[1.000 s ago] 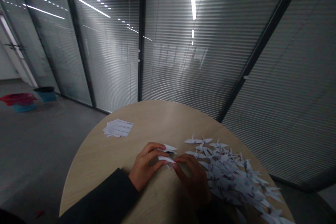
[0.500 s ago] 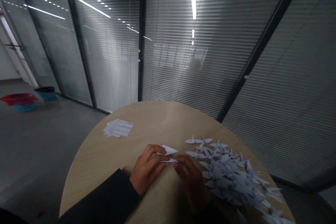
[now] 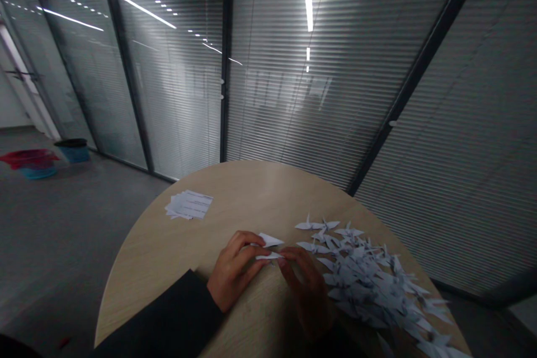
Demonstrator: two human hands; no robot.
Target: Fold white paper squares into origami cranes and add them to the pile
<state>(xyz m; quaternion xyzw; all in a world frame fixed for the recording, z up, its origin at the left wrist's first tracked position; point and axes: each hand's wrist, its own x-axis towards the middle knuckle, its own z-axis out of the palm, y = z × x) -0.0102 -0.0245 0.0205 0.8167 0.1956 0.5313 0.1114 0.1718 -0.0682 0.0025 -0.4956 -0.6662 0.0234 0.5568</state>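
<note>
Bare left hand (image 3: pixel 235 272) and bare right hand (image 3: pixel 304 293) pinch a folded white paper piece (image 3: pixel 269 245) on a round pale-wood table (image 3: pixel 255 198).

The pointed paper sits between both hands' fingertips, with a black sleeve (image 3: pixel 165 313) on the left arm. Just beside the right hand lies a heaped pile of white origami paper cranes (image 3: pixel 369 277). Farther up the tabletop rests a small stack of printed white paper slips (image 3: pixel 188 205), well apart from the hands.

We have a folded white paper (image 3: pixel 271 240), sharply pointed and possibly a half-made crane, though the dim view hides its folds, just beside a loose, overlapping heap of white origami cranes (image 3: pixel 361 274).
</note>
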